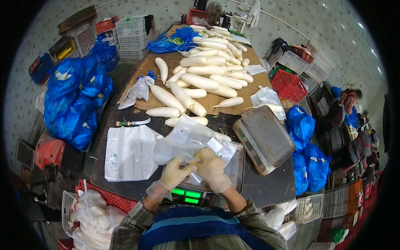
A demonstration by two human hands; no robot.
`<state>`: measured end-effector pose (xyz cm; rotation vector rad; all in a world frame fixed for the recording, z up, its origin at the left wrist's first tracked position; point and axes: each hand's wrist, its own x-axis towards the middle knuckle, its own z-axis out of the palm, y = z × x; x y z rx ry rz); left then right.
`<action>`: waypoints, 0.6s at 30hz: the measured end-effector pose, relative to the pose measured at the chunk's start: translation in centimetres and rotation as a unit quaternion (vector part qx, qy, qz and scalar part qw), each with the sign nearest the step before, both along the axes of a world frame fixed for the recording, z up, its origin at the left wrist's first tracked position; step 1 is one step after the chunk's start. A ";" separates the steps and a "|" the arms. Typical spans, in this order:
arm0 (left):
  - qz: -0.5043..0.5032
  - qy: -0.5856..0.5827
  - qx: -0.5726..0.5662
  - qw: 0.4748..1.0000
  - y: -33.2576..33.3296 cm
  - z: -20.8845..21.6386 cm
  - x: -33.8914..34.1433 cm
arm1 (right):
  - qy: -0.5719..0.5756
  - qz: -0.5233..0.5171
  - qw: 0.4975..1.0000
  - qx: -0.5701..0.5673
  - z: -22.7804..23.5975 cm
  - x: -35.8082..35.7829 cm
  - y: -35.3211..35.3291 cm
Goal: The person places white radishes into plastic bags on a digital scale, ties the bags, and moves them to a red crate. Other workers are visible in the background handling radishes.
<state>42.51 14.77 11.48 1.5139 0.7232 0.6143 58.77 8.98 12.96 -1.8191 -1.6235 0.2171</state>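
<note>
Both of my hands wear pale translucent gloves and meet over the scale with the green-lit display (186,195). A clear plastic bag (185,139) with a small white label is gathered between them. My left hand (175,174) has its fingers closed on the bag's near end. Beside it, my right hand (212,168) pinches the same gathered plastic. Past the hands the bag spreads over the scale's metal pan (236,171); what it contains is hard to make out. A stack of flat plastic bags (129,153) lies left of my hands, with a knife (133,122) just beyond.
White radishes (204,81) are heaped on cardboard across the table's far half. A second scale (266,137) stands to the right. Filled blue bags (75,100) line the left side, more blue bags (301,125) the right. Red basket (287,85) and crates (131,33) stand farther back.
</note>
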 end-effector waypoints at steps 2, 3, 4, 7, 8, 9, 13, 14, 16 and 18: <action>0.034 0.023 -0.021 0.999 1.0 0.0 -0.3 | 0.051 -0.002 0.993 -0.107 1.0 -0.4 0.0; 0.045 0.034 -0.032 0.998 1.5 -0.2 -0.5 | 0.076 -0.008 0.984 -0.161 1.6 -0.4 -0.1; 0.097 -0.020 0.031 0.995 2.4 -2.1 -1.7 | 0.283 -0.006 0.945 -0.165 1.9 0.8 -0.8; 0.282 0.003 -0.030 0.959 7.7 -7.5 -9.3 | 0.657 -0.001 0.743 0.129 6.6 5.3 -2.9; 0.283 0.135 0.071 0.947 9.3 -9.1 -12.4 | 0.714 0.003 0.684 0.149 6.9 7.4 -3.0; 0.277 0.181 0.116 0.936 8.8 -8.3 -11.7 | 0.715 -0.005 0.682 0.151 3.8 9.3 -2.5; 0.215 0.181 0.228 0.932 4.3 -0.7 -8.3 | 0.667 -0.056 0.732 0.125 8.4 4.6 -1.2; 0.214 0.132 0.286 0.925 3.8 0.3 -7.9 | 0.645 -0.032 0.755 0.115 9.0 4.4 -1.2; 0.259 -0.062 0.251 0.931 1.3 5.4 -6.7 | 0.617 0.002 0.781 0.098 9.7 4.4 -1.2; 0.166 0.007 0.419 0.892 -1.1 10.0 -5.6 | 0.600 0.024 0.798 0.053 10.9 3.9 -1.2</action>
